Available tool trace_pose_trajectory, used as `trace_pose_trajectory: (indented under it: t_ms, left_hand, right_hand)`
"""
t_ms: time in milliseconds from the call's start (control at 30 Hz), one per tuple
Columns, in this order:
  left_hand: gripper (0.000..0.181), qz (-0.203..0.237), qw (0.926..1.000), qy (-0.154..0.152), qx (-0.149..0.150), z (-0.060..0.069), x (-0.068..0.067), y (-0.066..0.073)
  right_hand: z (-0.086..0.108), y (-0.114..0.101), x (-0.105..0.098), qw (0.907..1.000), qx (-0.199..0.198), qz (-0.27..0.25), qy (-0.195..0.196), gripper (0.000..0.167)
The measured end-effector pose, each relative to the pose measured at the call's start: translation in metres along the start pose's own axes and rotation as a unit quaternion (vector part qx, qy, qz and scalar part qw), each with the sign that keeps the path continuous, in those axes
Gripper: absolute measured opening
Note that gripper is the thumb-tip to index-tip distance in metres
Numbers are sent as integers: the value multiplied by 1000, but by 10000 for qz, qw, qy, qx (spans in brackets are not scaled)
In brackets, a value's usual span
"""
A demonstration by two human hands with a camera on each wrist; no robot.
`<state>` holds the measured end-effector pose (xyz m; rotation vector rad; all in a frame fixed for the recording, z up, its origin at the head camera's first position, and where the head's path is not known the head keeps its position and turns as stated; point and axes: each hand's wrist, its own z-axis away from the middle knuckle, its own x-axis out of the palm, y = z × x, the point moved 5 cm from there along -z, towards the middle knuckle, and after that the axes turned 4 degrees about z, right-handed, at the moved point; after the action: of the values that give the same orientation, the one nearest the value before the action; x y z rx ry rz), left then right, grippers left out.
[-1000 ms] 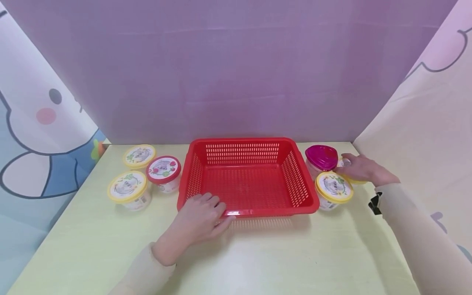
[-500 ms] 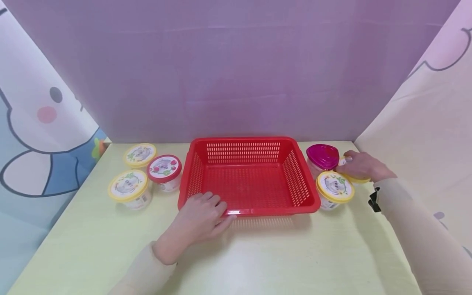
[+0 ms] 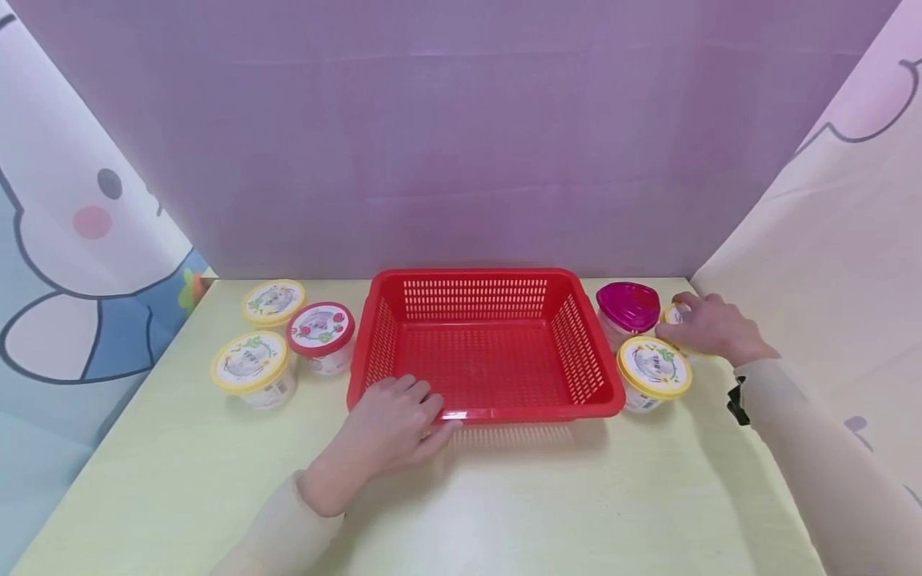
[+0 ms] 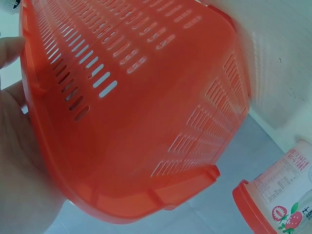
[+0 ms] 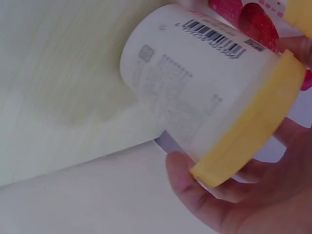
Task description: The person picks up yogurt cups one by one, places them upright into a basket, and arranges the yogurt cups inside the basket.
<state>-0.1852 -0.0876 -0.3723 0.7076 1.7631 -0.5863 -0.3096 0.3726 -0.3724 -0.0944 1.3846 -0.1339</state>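
Observation:
My left hand point(image 3: 392, 420) grips the near rim of a red perforated plastic basket point(image 3: 479, 414), its fingers over the edge and thumb along the outside. The left wrist view shows the basket's side wall point(image 4: 146, 112) close up. Far right, my right hand point(image 3: 713, 328) holds a yellow-lidded tub point(image 3: 675, 314) by its lid, mostly covering it from above. In the right wrist view, fingers point(image 5: 195, 195) lie around the yellow lid of that white tub point(image 5: 195, 73). Touching or close by are a magenta-lidded tub point(image 3: 628, 307) and another yellow-lidded tub point(image 3: 654, 368).
Left of the basket stand two yellow-lidded tubs, one behind point(image 3: 274, 302) and one in front point(image 3: 250, 365), plus a red-lidded tub point(image 3: 320, 330). A purple backdrop point(image 3: 461, 144) rises behind the pale table point(image 3: 461, 512). Printed cloths hang at both sides.
My right hand shifts very slightly about the yellow-lidded tub, its fingers settling around the lid. My left hand and the basket stay where they were.

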Motion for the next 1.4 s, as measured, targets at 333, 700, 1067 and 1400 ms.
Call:
trace_pose_trajectory:
  t_ms: [333,700,1067,1400]
  left_hand:
    - [35,-20,9999,121,31,0,0,0]
    - [35,-13,9999,142,34,0,-1,1]
    - [34,-32,9998,178,87,0,0,1]
    - [34,-6,9999,153,64,0,-1,1]
  right_hand:
    - [4,0,-15,9994,-176,49,282,84]
    - [9,-9,-38,9979,-424,180,447,82]
    - [16,-23,-59,9966,-604,206,526,75]
    - [20,-31,-73,9958,-679,221,568,72]
